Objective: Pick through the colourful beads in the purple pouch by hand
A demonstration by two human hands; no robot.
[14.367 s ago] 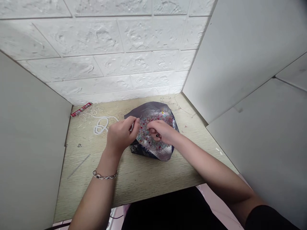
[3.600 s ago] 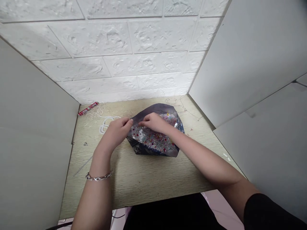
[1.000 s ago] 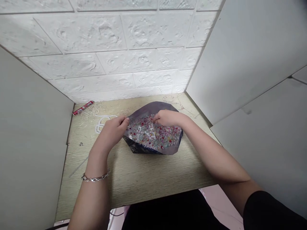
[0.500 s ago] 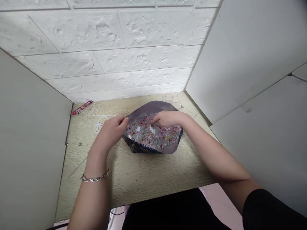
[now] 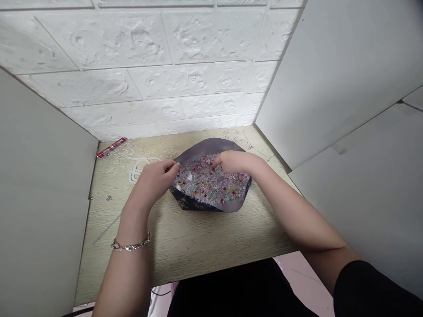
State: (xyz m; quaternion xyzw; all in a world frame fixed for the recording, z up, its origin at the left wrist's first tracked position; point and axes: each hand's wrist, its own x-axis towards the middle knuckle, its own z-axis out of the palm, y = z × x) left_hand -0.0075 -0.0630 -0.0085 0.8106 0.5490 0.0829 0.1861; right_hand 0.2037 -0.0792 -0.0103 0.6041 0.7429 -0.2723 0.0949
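Observation:
A dark bag (image 5: 194,204) with a greyish inner lining stands wide open on the table, full of small clear, pink, red and pale green beads (image 5: 211,187). A white star-shaped piece (image 5: 190,177) lies among them on the left. My left hand (image 5: 161,174) pinches the bag's left rim between thumb and fingers. Inside the mouth, my right hand (image 5: 233,162) touches the beads with its index finger stretched down, apart from the other fingers. Those fingers are partly hidden, and I see nothing held in them.
Behind my left hand lies a white beaded strand (image 5: 135,174), near tangled clear strips (image 5: 124,152) and a red packet (image 5: 111,147). A thin needle-like rod (image 5: 107,229) and small metal bits (image 5: 109,198) lie at left. Another strand (image 5: 231,133) rests behind the bag. A brick-patterned wall and white panels enclose the table.
My right index finger has shifted slightly right and away from me through the beads. A white piece by its tip no longer shows. My left hand stays at the rim.

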